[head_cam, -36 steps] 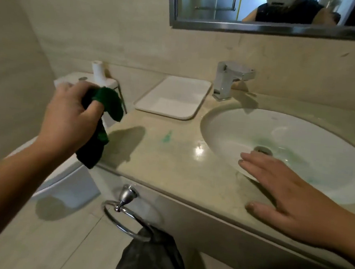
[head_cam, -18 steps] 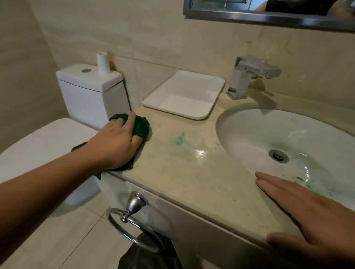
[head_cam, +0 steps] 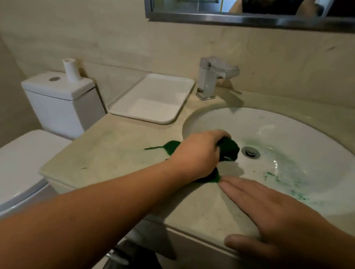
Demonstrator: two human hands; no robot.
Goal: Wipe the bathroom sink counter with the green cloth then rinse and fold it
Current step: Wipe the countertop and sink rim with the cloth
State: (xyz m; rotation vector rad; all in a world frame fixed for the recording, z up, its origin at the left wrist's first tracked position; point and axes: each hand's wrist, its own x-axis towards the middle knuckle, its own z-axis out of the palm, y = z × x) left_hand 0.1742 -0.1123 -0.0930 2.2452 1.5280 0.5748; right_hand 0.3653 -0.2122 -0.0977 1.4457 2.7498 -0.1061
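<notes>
Green cloth (head_cam: 227, 148) was bunched up in the left hand (head_cam: 198, 153), fingers curled around it and gripping it right at the left rim of the sink basin (head_cam: 289, 130). Part of it poked out past the knuckles over the bowl, and a flat bit with a thin tail stuck out behind the hand onto the desk (head_cam: 111, 156). Another corner showed under the wrist, just about touching the fingertips of the right hand (head_cam: 275, 225).

That right hand was flat and spread, palm down on the front edge of the desk, thumb hooked over the lip, not gripping anything.

Inside the basin there were green smears and specks, mostly toward the near right side, plus a faint green tint around the drain (head_cam: 250, 151). Faint greenish streaks on the desk left of the cloth too.

Behind all that: a white tray (head_cam: 154, 98) sat at the back of the desk, near the chrome faucet (head_cam: 214, 77). White toilet tank (head_cam: 58, 99) off to the left with a paper roll (head_cam: 71, 70) standing on its lid.
</notes>
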